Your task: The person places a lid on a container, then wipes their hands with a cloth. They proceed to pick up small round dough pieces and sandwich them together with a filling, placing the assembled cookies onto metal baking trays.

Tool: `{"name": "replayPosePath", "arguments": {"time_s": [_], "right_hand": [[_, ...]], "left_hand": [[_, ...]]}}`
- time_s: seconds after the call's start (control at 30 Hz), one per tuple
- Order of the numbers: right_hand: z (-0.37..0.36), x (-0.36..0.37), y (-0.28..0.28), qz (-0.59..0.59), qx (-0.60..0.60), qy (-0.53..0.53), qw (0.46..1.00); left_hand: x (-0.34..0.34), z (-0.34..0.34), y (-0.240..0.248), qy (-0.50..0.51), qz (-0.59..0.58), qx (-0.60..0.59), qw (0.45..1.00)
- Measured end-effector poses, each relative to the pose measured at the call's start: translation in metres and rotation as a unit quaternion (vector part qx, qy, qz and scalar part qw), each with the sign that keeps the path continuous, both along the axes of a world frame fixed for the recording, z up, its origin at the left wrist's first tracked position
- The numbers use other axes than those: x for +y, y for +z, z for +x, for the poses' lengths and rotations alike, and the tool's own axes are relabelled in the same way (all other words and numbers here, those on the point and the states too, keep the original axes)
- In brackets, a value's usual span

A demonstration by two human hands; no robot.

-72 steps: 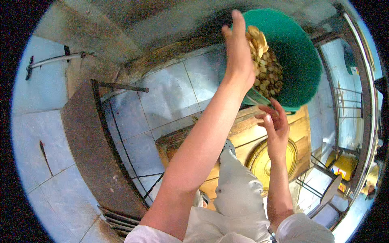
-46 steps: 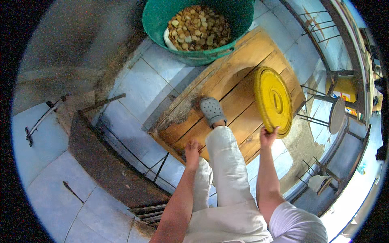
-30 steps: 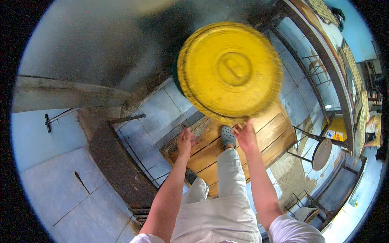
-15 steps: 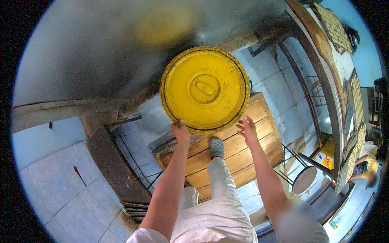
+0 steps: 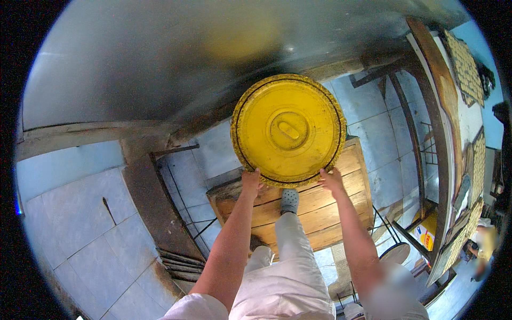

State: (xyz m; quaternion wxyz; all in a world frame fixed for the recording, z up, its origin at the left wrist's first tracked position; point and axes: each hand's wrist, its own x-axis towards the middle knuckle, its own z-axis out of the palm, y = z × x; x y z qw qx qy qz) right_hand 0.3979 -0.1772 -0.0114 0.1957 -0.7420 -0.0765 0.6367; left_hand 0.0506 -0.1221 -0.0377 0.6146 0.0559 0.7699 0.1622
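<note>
A round yellow plastic lid point(image 5: 264, 141) with a raised oval grip in its middle and a dark, worn rim lies face up in front of me. Whatever is beneath it is hidden. At the lid's near left edge, my left hand point(image 5: 252, 181) has its fingers closed on the rim. My right hand point(image 5: 333, 181) grips the near right edge, its fingertips curled against the rim. My foot in a grey clog point(image 5: 289, 201) rests just below the lid on a wooden slatted platform point(image 5: 320, 213).
A large grey metal surface point(image 5: 133, 69) overhangs the far side. On the right stands a long table point(image 5: 453, 133) bearing trays of small pale pieces point(image 5: 464, 66). A round stool point(image 5: 394, 253) and a yellow box point(image 5: 425, 232) are nearby. Another person point(image 5: 486, 242) is at far right.
My right hand has closed in from spread fingers beside the lid to its rim. The lid appears slightly lower and further right as the whole view has shifted.
</note>
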Motion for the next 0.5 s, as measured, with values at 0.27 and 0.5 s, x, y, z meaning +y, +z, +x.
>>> {"name": "replayPosePath", "arguments": {"time_s": [0.27,0.5], "right_hand": [[0.091,0.126,-0.028,0.226,-0.289,0.081,0.927],[0.097,0.170,-0.027,0.104,-0.302,0.257,0.912]], "left_hand": [[-0.044,0.081,0.024,0.180,-0.031,-0.117,0.976],[-0.048,0.105,0.052,0.147,-0.036,-0.218,0.964]]}}
